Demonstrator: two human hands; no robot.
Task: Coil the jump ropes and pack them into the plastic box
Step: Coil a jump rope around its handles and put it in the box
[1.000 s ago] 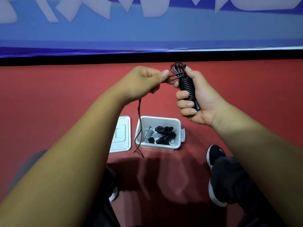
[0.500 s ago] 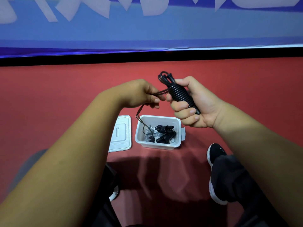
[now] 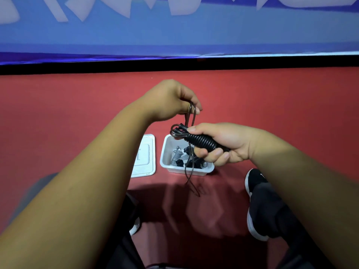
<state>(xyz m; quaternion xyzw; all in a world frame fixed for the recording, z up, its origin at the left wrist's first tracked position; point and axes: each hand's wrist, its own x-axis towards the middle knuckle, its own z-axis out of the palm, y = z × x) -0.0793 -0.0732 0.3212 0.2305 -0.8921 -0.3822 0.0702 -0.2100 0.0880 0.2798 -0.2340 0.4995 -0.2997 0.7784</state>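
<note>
Right hand (image 3: 223,144) grips the wound jump rope (image 3: 202,142), now lowered to just above the plastic box (image 3: 165,152); left hand (image 3: 171,101), higher, pinches the loose cord (image 3: 193,117), whose tail dangles past the box: coiling is probably nearly done.

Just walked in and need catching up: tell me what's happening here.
A person is coiling a black jump rope. The right hand grips its wound part; the left hand pinches the loose cord above it, whose tail dangles past the open plastic box. The box holds other ropes, and its lid lies beside it.
</note>
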